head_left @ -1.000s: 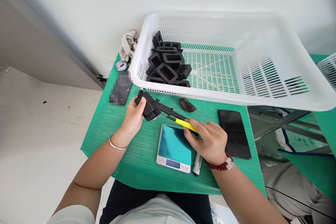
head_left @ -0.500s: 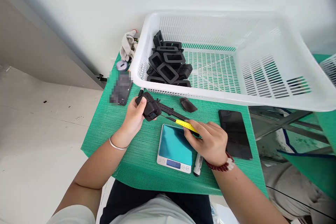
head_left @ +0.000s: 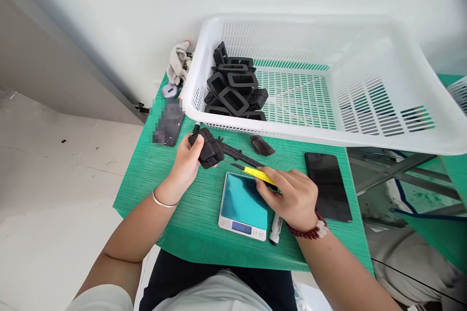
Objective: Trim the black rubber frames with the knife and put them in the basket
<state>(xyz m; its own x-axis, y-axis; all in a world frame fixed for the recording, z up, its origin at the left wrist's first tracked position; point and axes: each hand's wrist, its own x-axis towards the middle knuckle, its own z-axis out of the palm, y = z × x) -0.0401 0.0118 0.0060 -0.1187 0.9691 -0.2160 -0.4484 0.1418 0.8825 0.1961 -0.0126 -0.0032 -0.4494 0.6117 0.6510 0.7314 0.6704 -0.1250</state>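
Note:
My left hand is closed round a black moulded plastic part, with the thumb on its top. In my right hand is a yellow utility knife, its narrow dark blade pointing left toward the part, a small gap between them. Below the knife lies a digital scale with a shiny plate, partly covered by the knife and fingers. Black calipers rest behind the knife. A small dark curved piece sits just beyond the calipers. Under my right wrist a white marker shows in part.
A large white plastic basket stands at the back, with several black frame-like parts heaped at its left end. One phone lies at the left, another dark phone or tablet at the right. Gloves sit beside the basket on the green-covered table.
The knife blade has drawn back slightly to the right, away from the black part. My left hand keeps the part in almost the same place.

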